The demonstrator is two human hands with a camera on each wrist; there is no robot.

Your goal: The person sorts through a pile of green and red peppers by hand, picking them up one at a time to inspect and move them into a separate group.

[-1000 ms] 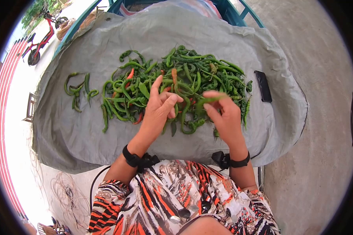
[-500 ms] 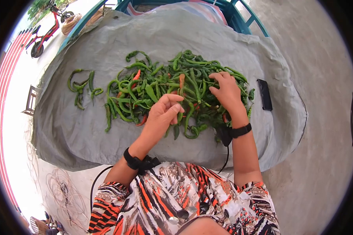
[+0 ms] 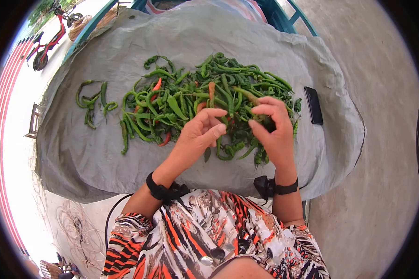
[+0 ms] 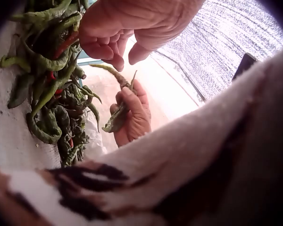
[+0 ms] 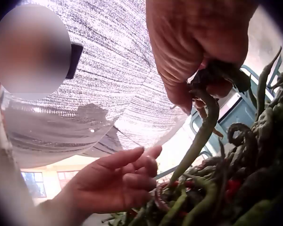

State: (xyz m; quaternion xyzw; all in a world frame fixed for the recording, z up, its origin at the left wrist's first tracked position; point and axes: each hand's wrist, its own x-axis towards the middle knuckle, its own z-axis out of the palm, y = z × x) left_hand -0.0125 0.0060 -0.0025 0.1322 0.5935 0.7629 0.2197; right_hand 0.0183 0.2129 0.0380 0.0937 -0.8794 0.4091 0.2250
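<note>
A heap of green peppers (image 3: pixel 177 109) with a few red ones lies on the grey cloth (image 3: pixel 125 172). The right hand (image 3: pixel 279 132) (image 5: pixel 198 42) pinches several green peppers over the heap's right part; one long pepper (image 5: pixel 200 139) hangs down from the fingers in the right wrist view. In the left wrist view, the same hand (image 4: pixel 134 110) grips them between thumb and fingers. Over the front of the heap, the left hand (image 3: pixel 195 139) (image 4: pixel 141 23) holds nothing, its fingers loosely bent and the thumb apart from them.
A few peppers (image 3: pixel 104 93) lie apart at the left of the cloth. A black phone (image 3: pixel 313 106) rests right of the heap. Behind the cloth is a teal frame (image 3: pixel 295 16) with a striped sheet (image 3: pixel 246 7). A red scooter (image 3: pixel 56 37) stands far left.
The right hand reached down to the right side of the heap, and now is raised back toward the left hand with peppers in its fingers. The left hand has stayed nearly in place.
</note>
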